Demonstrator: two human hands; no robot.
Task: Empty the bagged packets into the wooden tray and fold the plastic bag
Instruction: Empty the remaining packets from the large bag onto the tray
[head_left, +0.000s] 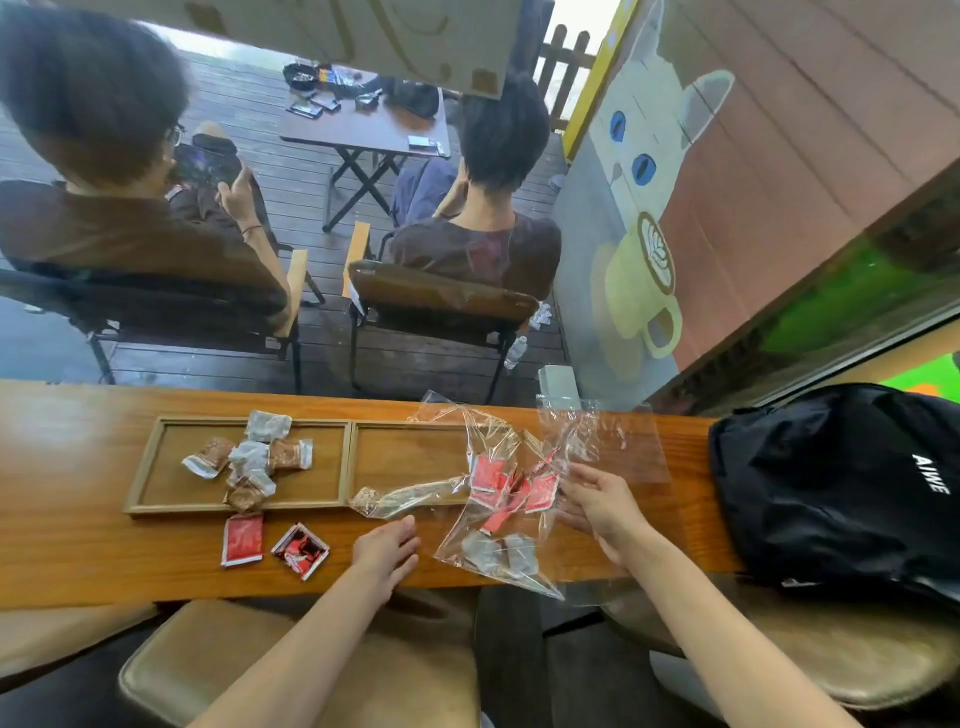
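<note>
Left hand: the left hand (387, 546) lies on the counter (78, 545) with fingers relaxed and holding nothing, its fingertips just short of the near-left edge of the plastic.
Right hand: the right hand (597, 501) is at the right edge of the bag with red packets; its fingers (574, 475) reach toward the film, but whether they pinch it or only touch it cannot be told.
Bag in hand: the clear bag with red packets (498, 486) lies crumpled on the counter, partly over the right end of the wooden tray (350, 465); several red packets are visible inside, bunched against the right hand.
Other bags: a flatter clear bag with grey packets (501, 558) lies nearer the person, between the 2 hands; another empty-looking sheet of plastic (602, 431) lies beyond the right hand.
Tray: 2 compartments; the left one holds a heap of brown and white packets (254, 460), the right one looks bare where it shows.
Strays: 2 loose red packets (270, 543) lie on the counter in front of the tray, left of the left hand.
Key relation: the tray lies to the left and slightly away from the bagged packets, so the contents must travel leftward.
Nearer hand: the right hand is nearer the bag, the left hand nearer the tray.
Judgement: the bag's mouth cannot be made out, so which end to lift is uncertain.
</note>
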